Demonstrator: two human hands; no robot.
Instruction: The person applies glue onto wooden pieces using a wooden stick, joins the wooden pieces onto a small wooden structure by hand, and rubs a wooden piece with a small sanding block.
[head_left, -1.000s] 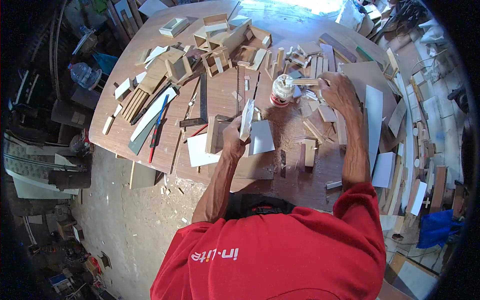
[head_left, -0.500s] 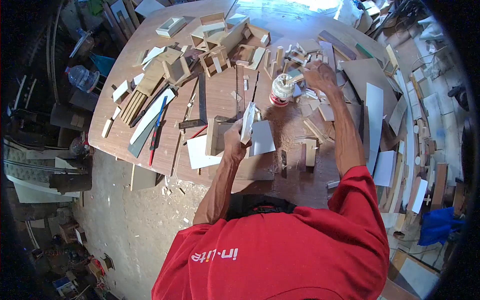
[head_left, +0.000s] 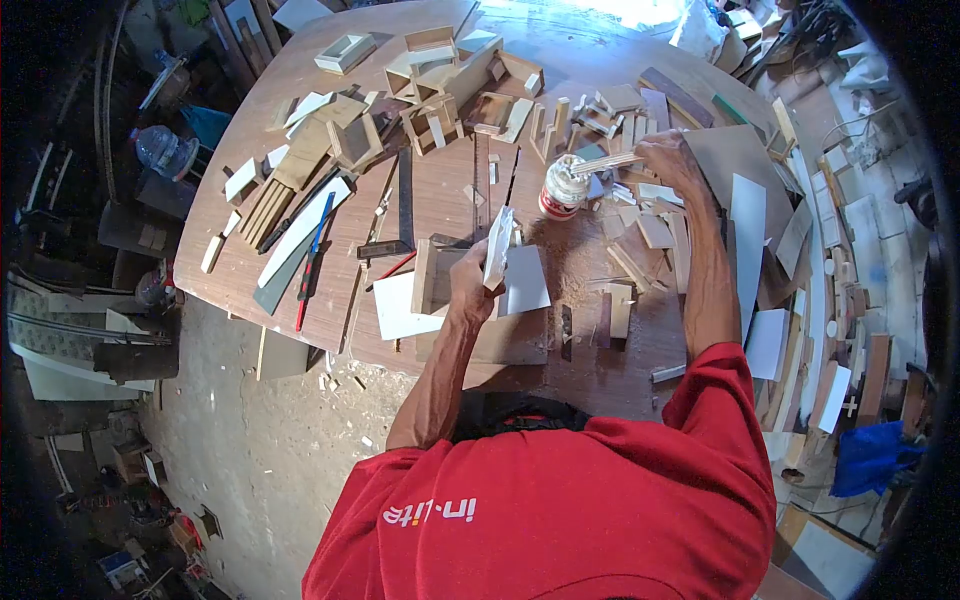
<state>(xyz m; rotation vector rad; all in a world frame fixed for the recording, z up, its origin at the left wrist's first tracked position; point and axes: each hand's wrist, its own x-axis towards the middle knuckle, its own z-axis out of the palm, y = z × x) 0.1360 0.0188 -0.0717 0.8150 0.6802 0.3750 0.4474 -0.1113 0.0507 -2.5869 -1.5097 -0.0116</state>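
In my left hand (head_left: 472,284) a small board (head_left: 497,248) stands on edge, its face coated with something white. My right hand (head_left: 668,160) grips a flat wooden stick (head_left: 607,162), whose far end rests at the mouth of an open jar (head_left: 562,197). White paste coats the jar's rim. Just left of my left hand is an upright wooden piece (head_left: 425,275) of a small box frame, and white panels (head_left: 402,306) lie beneath it.
Small wooden boxes (head_left: 430,122) stand toward the back of the table (head_left: 330,240). A red and blue tool (head_left: 314,262) and a black square (head_left: 405,200) lie to the left. Wood offcuts (head_left: 628,265) and a white strip (head_left: 747,240) lie to the right.
My right hand dipped toward the jar with the stick, then moved back to the right, showing more of the stick. My left hand has barely moved.
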